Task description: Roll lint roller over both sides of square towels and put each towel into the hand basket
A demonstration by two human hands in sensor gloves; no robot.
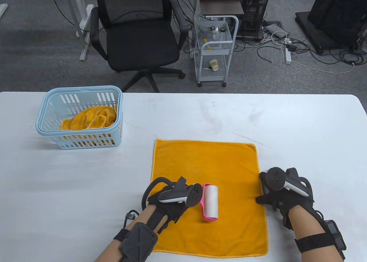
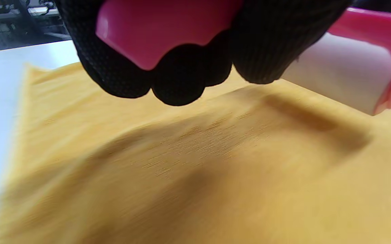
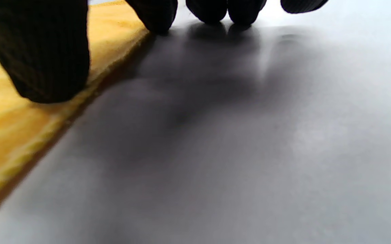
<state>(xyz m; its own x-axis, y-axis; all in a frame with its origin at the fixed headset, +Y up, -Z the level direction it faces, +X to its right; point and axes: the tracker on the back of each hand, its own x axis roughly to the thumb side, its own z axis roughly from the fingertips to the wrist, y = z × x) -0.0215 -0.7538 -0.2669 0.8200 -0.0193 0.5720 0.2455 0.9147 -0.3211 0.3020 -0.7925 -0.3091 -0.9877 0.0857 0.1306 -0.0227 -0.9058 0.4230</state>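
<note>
An orange square towel lies flat near the table's front edge. On its lower middle rests a lint roller with a white roll and pink frame. My left hand grips its pink handle, fingers curled round it, the white roll just above the cloth. My right hand lies flat at the towel's right edge: the thumb presses the orange cloth and the other fingers rest on the bare table. A light blue hand basket at the left holds crumpled orange towels.
The white table spreads around the towel. Beyond its far edge stand a black office chair and a white wire cart, with cables on the floor.
</note>
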